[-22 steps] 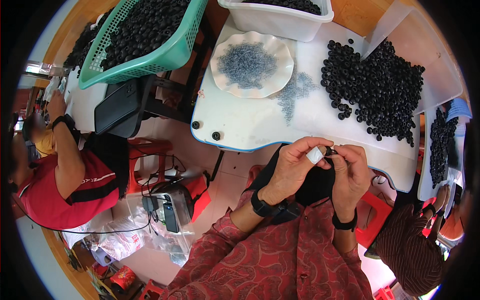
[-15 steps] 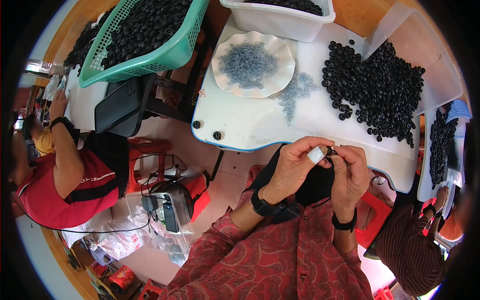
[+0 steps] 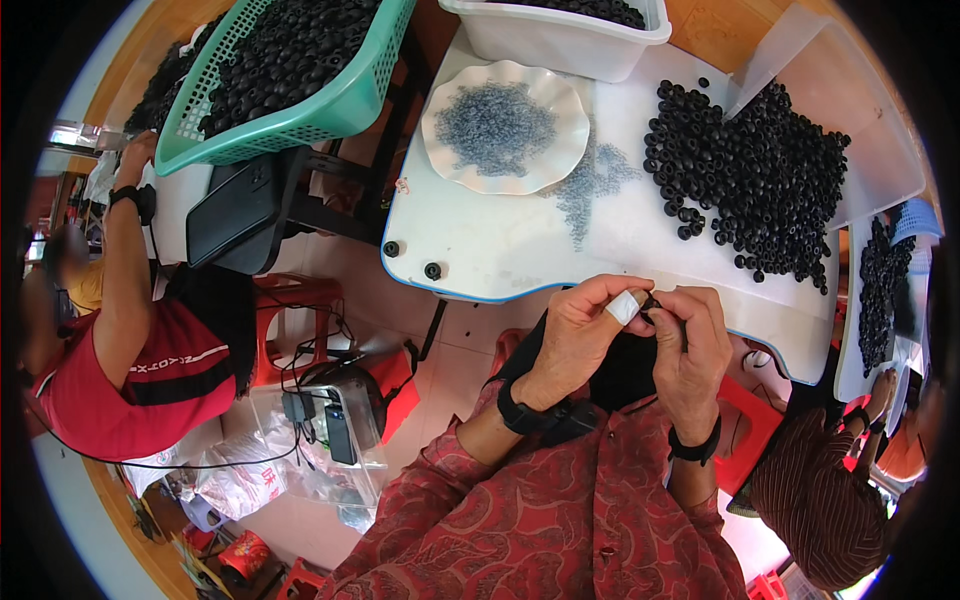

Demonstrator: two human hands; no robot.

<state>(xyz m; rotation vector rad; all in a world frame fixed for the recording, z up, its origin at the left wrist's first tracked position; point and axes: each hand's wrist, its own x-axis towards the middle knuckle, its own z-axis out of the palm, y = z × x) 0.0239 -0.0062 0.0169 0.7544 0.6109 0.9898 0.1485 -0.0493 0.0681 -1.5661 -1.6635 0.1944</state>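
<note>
My left hand [image 3: 577,345] and my right hand [image 3: 692,360] meet just in front of the white table's near edge. Between their fingertips is a small black ring-shaped part [image 3: 650,305], mostly covered by the fingers. White tape [image 3: 625,307] wraps my left thumb. A large pile of black ring-shaped parts [image 3: 760,180] lies on the table beyond my right hand. Tiny clear pieces [image 3: 497,128] fill the middle of a white scalloped plate [image 3: 572,150], and more are scattered beside it. Two single black ring-shaped parts [image 3: 433,271] sit near the table's left corner.
A white tub [image 3: 560,45] of black parts stands at the back, and a translucent bin [image 3: 850,130] lies tipped behind the pile. On the left are a green basket [image 3: 275,140] and a co-worker in red [image 3: 150,390]. Another person [image 3: 825,500] sits at the right.
My hands have shifted slightly, the right one turning a little around the black part. At the left, the co-worker's arm has reached farther forward toward the green basket.
</note>
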